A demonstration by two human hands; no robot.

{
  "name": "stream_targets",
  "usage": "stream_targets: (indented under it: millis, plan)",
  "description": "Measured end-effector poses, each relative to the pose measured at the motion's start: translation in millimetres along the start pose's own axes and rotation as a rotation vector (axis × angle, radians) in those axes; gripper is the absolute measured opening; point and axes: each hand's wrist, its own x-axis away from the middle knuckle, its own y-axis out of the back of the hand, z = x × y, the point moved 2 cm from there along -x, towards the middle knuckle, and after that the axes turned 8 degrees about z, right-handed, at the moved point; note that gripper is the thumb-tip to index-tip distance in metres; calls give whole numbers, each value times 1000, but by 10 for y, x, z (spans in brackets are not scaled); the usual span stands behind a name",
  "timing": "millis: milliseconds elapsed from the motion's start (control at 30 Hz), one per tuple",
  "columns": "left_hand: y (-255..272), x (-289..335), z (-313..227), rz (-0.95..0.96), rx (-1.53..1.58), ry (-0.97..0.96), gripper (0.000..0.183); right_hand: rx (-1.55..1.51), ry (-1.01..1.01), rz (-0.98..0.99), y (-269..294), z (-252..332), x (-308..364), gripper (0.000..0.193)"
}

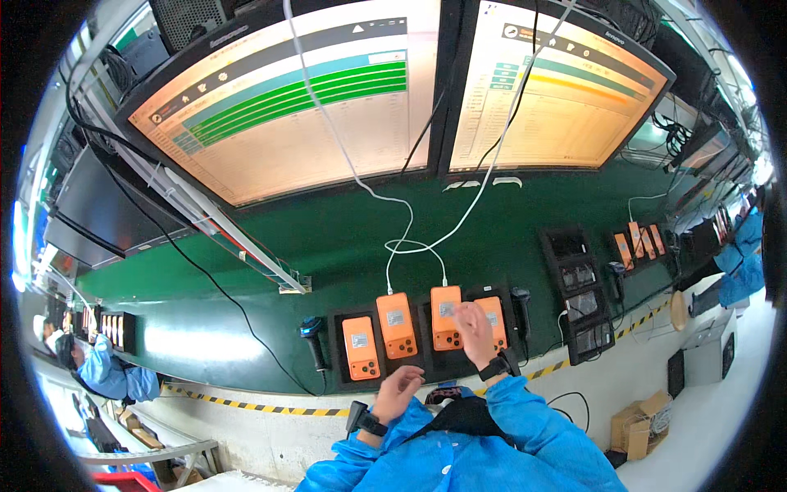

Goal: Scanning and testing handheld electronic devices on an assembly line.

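Observation:
Several orange smartphones lie face down in black trays (334, 328) at the bench's near edge, each with a pale label. The leftmost phone (358, 338) has no cable. White cables (410, 246) run down to the tops of the second phone (397, 336) and the third phone (443, 332). My right hand (474, 334) is over the third phone's right edge, its fingers extended; it partly hides the rightmost phone (494, 316). Whether its fingertips touch a phone cannot be made out. Below the second phone, my left hand (399, 391) holds nothing, fingers loosely bent and apart.
Two monitors (287, 107) stand behind the green bench (246, 320). Handheld scanners (313, 343) flank the trays. Dark trays (580, 299) and more orange phones (638, 242) are at the right. People in blue sleeves (111, 369) sit at both ends. A cardboard box (639, 426) is on the floor.

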Motion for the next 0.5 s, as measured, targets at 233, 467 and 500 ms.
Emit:
stream_targets:
  millis: [233,467,500]
  plan:
    - [-404,-94,150,0,47,48,20,774,282,-12,141,-613,1,60]
    - [103,-68,-35,-219,-196,-67,15,959,93,-123,-319,-556,215,69]
    - [163,-103,-74,-233,-319,-26,17,976,73,-183,-310,-528,236,70]
